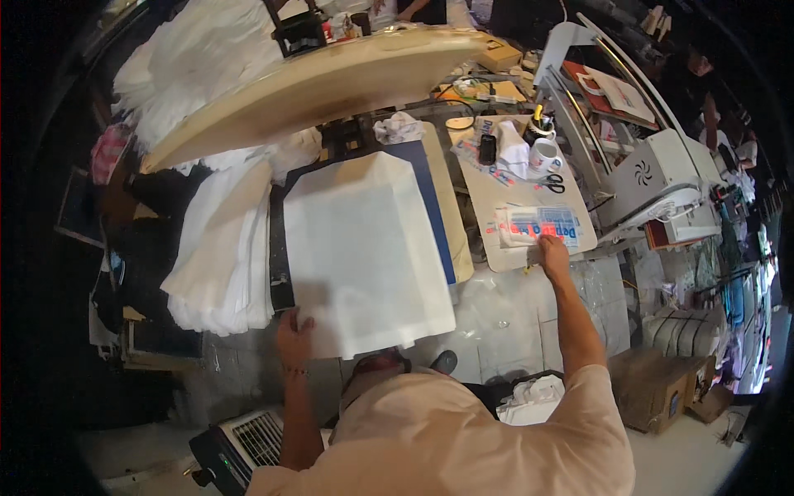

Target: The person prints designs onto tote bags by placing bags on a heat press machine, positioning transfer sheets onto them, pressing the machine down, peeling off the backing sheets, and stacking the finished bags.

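Your left hand is sitting at the near-left corner of the white fabric, which is running lengthwise away from you, while your right hand is touching printed sheets on the right-side worktop, can't tell if either's gripping.

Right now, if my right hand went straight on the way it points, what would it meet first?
The red-and-blue printed sheets, whose near edge the right hand appears to touch. Beyond them, roughly in the same line, lie the scissors; depth is hard to judge from this single view.
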### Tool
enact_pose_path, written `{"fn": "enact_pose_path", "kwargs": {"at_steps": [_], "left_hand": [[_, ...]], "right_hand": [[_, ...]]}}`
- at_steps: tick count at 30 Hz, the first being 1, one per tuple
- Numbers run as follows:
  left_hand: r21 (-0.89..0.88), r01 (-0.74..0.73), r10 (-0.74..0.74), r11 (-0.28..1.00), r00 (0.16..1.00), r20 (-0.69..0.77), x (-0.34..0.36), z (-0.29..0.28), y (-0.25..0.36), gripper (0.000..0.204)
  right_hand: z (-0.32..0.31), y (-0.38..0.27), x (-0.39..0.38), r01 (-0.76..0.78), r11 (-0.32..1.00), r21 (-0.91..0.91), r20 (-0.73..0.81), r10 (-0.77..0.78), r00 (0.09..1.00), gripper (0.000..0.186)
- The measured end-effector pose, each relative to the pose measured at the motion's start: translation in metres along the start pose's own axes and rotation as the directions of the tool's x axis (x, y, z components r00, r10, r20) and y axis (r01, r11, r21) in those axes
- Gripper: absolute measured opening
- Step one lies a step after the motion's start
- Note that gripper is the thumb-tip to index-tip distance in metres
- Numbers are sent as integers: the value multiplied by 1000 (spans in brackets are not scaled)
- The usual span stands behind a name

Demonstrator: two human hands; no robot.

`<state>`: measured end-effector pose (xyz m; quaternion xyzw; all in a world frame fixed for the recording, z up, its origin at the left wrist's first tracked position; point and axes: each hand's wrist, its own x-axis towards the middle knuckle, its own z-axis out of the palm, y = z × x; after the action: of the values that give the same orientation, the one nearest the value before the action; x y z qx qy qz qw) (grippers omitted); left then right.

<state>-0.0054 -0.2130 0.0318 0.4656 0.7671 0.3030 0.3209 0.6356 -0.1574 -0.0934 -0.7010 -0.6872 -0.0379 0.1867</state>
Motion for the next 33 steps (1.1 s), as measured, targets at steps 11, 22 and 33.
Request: {"fn": "enact_pose_path", "kwargs": {"at_steps": [11,22,33], "left_hand": [[-37,-314,292,949,915,-277,58,40,-22,30],[491,-486,622,723,768,-154,74,13,4,35],[145,-989,1000,16,18,12,57,-159,422,38]], "right_hand": [[-20,-19,39,-256,932,255,-113,292,950,15],[-33,-353,118,517,820,246,-356,-420,835,39],[17,-406,96,307,935,176,13,-314,949,46]]}}
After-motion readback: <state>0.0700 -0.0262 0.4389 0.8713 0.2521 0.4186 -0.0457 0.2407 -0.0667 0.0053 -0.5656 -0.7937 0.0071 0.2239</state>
